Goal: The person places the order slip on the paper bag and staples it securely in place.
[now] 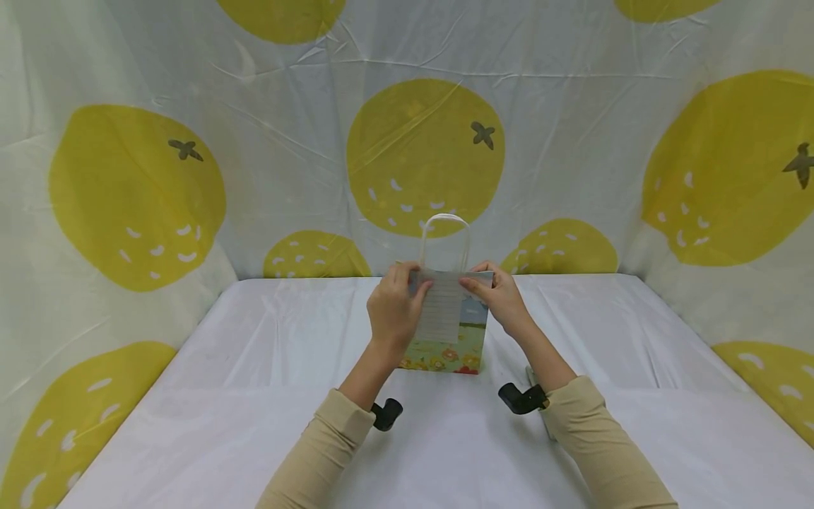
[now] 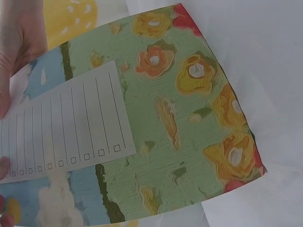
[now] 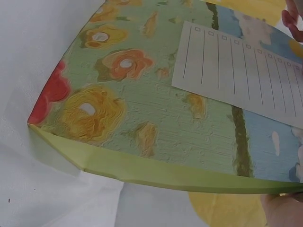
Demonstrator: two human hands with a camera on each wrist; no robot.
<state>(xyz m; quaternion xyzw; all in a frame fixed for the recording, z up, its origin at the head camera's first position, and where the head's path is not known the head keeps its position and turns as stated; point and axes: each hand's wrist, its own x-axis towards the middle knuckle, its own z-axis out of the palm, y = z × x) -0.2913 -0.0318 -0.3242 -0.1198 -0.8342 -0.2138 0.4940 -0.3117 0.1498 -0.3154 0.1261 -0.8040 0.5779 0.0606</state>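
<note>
A paper bag with a painted flower meadow and blue sky stands upright on the table, its white handle rising above the rim. Against its front lies a lined checklist sheet with a column of small boxes. My left hand pinches the sheet and the bag's rim at the upper left, thumb in front. At the upper right, my right hand pinches the bag's rim, its thumb at the sheet's edge. The right wrist view shows the bag's green side; most fingers are hidden there.
A white cloth covers the table. Behind it hangs a white curtain with big yellow fruit prints. A pale flat object lies partly hidden beneath the right forearm.
</note>
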